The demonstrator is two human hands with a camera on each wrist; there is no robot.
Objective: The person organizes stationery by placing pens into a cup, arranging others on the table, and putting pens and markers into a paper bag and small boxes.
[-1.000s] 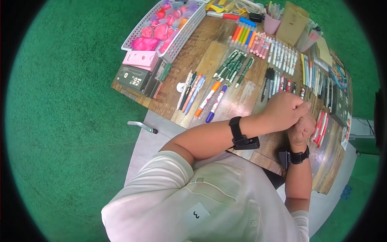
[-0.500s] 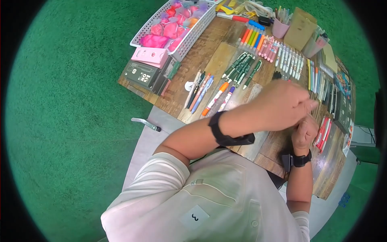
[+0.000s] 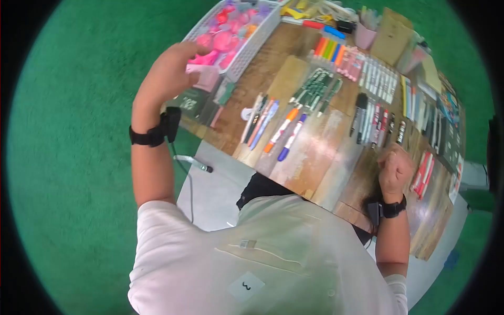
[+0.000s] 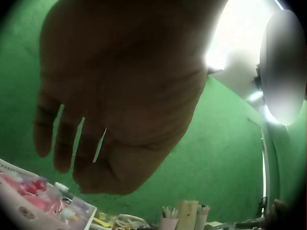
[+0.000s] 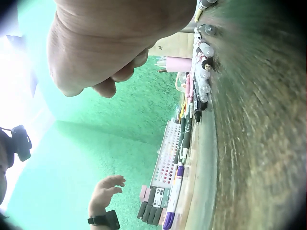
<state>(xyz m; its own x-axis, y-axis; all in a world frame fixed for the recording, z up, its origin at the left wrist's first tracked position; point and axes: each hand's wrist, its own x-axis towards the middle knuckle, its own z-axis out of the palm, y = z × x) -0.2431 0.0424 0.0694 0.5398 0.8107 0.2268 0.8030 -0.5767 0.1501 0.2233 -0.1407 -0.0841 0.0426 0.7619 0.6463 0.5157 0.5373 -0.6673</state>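
Observation:
My left hand (image 3: 167,76) is raised at the left, overlapping the pink box (image 3: 207,79) and the near corner of the white basket (image 3: 252,44) in the head view. Its fingers are loosely extended and nothing shows in them; the left wrist view shows the palm (image 4: 124,86) from below. On the right, my right hand (image 3: 395,170) stays near the table's front with its fingers curled in, and no object shows in it. Beyond its knuckles lie black and red pens (image 3: 383,126), and to its right a small group of red pens (image 3: 423,174).
Pink wrapped pieces fill the basket. Rows of pens cover the wooden table (image 3: 315,157): green pens (image 3: 317,86), coloured markers (image 3: 329,50), white pens (image 3: 378,79), an orange marker (image 3: 281,130) and a purple marker (image 3: 292,137). Pen cups (image 3: 365,35) stand at the back.
My left hand has swung from over the right hand far to the left, up to the basket, its fingers loosening. The right hand has stayed nearly in place, still curled.

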